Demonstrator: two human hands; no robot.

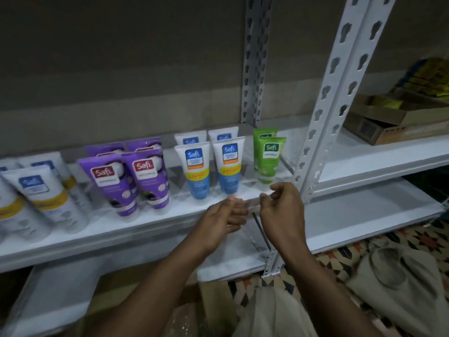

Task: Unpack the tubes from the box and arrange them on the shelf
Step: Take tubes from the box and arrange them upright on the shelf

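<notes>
Tubes stand cap-down in rows on the white shelf (150,222): white and yellow tubes (46,198) at the left, purple tubes (148,178), white and blue tubes (228,164), and green tubes (269,159) at the right. My left hand (223,217) hovers at the shelf's front edge just below the white and blue tubes, fingers loosely curled, holding nothing. My right hand (281,205) hangs beside it below the green tubes, fingers also loosely curled and empty. A cardboard box (194,310) lies partly hidden under my arms at the bottom.
A white slotted upright (328,113) stands right of the green tubes. On the neighbouring shelf sits a brown carton (393,122) with yellow packs. A lower shelf (364,215) runs beneath. Patterned floor (345,254) and my beige-trousered knee (398,283) lie at the lower right.
</notes>
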